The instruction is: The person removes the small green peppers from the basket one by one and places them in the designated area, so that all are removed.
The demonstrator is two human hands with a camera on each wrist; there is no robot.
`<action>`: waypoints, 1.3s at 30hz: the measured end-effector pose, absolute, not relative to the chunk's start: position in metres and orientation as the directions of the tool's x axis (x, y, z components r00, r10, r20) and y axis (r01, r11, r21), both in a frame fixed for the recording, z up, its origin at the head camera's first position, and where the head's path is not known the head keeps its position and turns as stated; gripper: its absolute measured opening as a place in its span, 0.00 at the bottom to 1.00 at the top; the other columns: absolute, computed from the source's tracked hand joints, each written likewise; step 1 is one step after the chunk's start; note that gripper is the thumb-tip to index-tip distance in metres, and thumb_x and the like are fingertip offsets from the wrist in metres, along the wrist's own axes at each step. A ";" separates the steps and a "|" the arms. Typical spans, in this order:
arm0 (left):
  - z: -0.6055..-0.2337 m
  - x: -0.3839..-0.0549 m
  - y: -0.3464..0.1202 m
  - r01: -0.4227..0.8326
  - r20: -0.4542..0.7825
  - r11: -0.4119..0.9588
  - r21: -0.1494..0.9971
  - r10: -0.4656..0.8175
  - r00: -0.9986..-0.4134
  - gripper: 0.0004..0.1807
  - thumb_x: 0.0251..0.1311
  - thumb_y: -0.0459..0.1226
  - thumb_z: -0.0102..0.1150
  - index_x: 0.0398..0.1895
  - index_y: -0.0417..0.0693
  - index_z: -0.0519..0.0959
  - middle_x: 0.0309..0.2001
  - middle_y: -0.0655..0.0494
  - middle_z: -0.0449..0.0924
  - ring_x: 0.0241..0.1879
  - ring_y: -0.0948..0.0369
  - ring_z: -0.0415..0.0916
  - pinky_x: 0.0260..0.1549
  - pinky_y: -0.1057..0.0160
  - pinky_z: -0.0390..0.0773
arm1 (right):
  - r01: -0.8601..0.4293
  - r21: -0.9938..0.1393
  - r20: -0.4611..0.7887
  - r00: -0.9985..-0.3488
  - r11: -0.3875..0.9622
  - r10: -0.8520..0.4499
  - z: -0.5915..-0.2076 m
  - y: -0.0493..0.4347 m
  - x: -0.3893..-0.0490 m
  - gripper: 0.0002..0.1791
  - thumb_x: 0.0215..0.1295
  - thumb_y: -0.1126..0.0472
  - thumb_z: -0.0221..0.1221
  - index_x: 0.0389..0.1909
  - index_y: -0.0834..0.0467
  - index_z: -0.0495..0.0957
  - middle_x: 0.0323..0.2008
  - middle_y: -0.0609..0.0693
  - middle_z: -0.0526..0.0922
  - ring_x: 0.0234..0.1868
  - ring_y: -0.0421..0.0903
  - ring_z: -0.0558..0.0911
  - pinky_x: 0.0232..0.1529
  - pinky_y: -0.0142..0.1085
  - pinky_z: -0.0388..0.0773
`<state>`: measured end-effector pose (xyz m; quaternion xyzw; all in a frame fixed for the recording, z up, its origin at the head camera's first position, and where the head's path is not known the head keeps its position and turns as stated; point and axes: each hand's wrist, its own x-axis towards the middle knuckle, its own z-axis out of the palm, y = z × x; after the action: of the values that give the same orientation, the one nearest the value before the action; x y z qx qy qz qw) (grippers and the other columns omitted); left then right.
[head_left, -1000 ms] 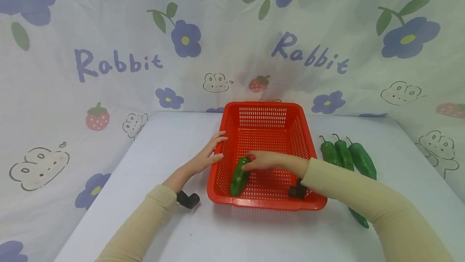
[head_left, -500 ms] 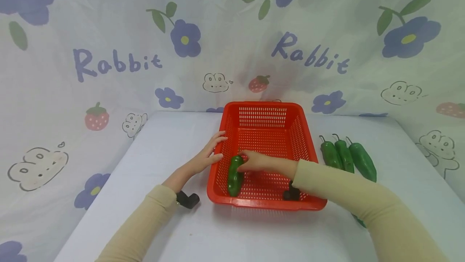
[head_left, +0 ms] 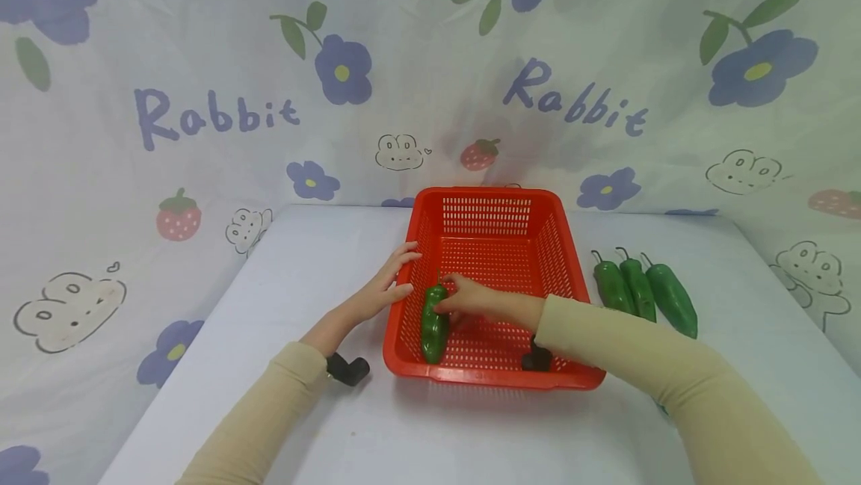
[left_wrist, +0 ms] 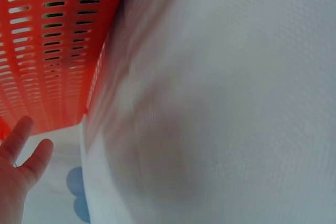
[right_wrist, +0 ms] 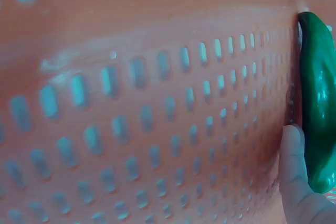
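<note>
In the head view a red plastic basket (head_left: 494,377) stands on the table. A glossy green pepper (head_left: 434,328) lies along its left inner wall, stem pointing away. My right hand (head_left: 471,298) reaches into the basket and holds the pepper near its stem end, thumb over its side. In the right wrist view the thumb (right_wrist: 294,166) lies along the pepper (right_wrist: 317,93). My left hand (head_left: 380,292) rests at the basket's left rim with its fingers spread. The left wrist view catches two of its fingers (left_wrist: 35,162) beside the slotted wall (left_wrist: 58,51).
Several more green peppers (head_left: 671,298) lie on the white table (head_left: 323,261) right of the basket, partly hidden by the right sleeve (head_left: 625,343). A patterned cloth (head_left: 417,81) hangs behind. Black wrist devices (head_left: 350,371) sit at both cuffs.
My right hand has moved slightly left with the green pepper, bringing it close to the basket's left wall; the pepper's stem now shows. The left hand has stayed in place.
</note>
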<state>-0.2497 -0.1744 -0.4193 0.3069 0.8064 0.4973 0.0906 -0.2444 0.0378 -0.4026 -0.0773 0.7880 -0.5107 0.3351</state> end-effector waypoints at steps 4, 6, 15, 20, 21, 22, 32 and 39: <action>-0.420 -0.250 -0.174 0.408 0.161 0.316 0.857 0.587 -0.793 0.30 0.59 0.35 0.44 0.66 0.41 0.53 0.71 0.52 0.37 0.70 0.48 0.36 0.59 0.39 0.56 | 0.225 -0.867 -0.445 -0.752 0.445 -0.486 -0.403 0.038 -0.245 0.38 0.58 0.63 0.59 0.66 0.60 0.52 0.45 0.62 0.75 0.30 0.51 0.83 0.32 0.44 0.82; -0.421 -0.250 -0.174 0.410 0.164 0.313 0.857 0.588 -0.792 0.30 0.60 0.35 0.44 0.66 0.41 0.53 0.71 0.52 0.37 0.70 0.48 0.36 0.59 0.38 0.56 | 0.221 -0.869 -0.442 -0.749 0.444 -0.493 -0.404 0.037 -0.245 0.37 0.58 0.62 0.59 0.66 0.60 0.52 0.45 0.61 0.75 0.30 0.51 0.83 0.31 0.43 0.82; -0.420 -0.249 -0.175 0.409 0.164 0.314 0.857 0.586 -0.793 0.30 0.60 0.35 0.44 0.66 0.43 0.53 0.71 0.53 0.37 0.70 0.49 0.35 0.59 0.39 0.56 | 0.262 -0.862 -0.469 -0.736 0.433 -0.488 -0.401 0.038 -0.245 0.33 0.59 0.59 0.59 0.63 0.59 0.56 0.42 0.58 0.78 0.28 0.48 0.83 0.29 0.40 0.82; -0.417 -0.247 -0.173 0.400 0.154 0.321 0.859 0.582 -0.798 0.30 0.59 0.33 0.43 0.66 0.44 0.53 0.71 0.51 0.37 0.70 0.48 0.36 0.59 0.39 0.57 | 0.287 -0.863 -0.479 -0.727 0.416 -0.491 -0.401 0.038 -0.245 0.32 0.59 0.57 0.59 0.62 0.59 0.57 0.42 0.58 0.78 0.28 0.48 0.83 0.28 0.39 0.82; -0.414 -0.246 -0.172 0.396 0.151 0.320 0.860 0.582 -0.799 0.30 0.59 0.32 0.43 0.66 0.42 0.53 0.71 0.49 0.37 0.70 0.47 0.36 0.59 0.38 0.57 | 0.291 -0.863 -0.480 -0.726 0.413 -0.492 -0.401 0.039 -0.245 0.32 0.59 0.57 0.59 0.62 0.59 0.57 0.42 0.58 0.78 0.28 0.48 0.83 0.28 0.38 0.81; -0.410 -0.243 -0.171 0.397 0.151 0.320 0.860 0.584 -0.798 0.30 0.59 0.32 0.44 0.66 0.40 0.53 0.71 0.47 0.37 0.70 0.46 0.36 0.59 0.38 0.57 | 0.297 -0.863 -0.483 -0.723 0.410 -0.494 -0.400 0.039 -0.245 0.32 0.59 0.57 0.59 0.62 0.59 0.58 0.42 0.58 0.78 0.28 0.48 0.83 0.27 0.38 0.81; -0.387 -0.230 -0.165 0.387 0.136 0.323 0.864 0.590 -0.796 0.30 0.57 0.29 0.42 0.64 0.32 0.52 0.70 0.40 0.37 0.69 0.42 0.37 0.58 0.38 0.58 | 0.310 -0.866 -0.482 -0.725 0.392 -0.492 -0.400 0.040 -0.246 0.29 0.59 0.56 0.59 0.59 0.59 0.60 0.40 0.58 0.79 0.24 0.46 0.82 0.24 0.35 0.80; -0.418 -0.250 -0.175 0.429 0.183 0.304 0.851 0.592 -0.785 0.30 0.60 0.36 0.45 0.66 0.45 0.54 0.71 0.52 0.37 0.70 0.48 0.37 0.58 0.40 0.60 | 0.294 -0.864 -0.478 -0.734 0.408 -0.482 -0.400 0.039 -0.246 0.29 0.58 0.56 0.60 0.58 0.59 0.60 0.41 0.57 0.79 0.24 0.46 0.82 0.24 0.35 0.80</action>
<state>-0.2496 -0.1746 -0.4184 0.3177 0.8033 0.4969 0.0823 -0.2464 0.0393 -0.4000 -0.0618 0.7584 -0.5403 0.3592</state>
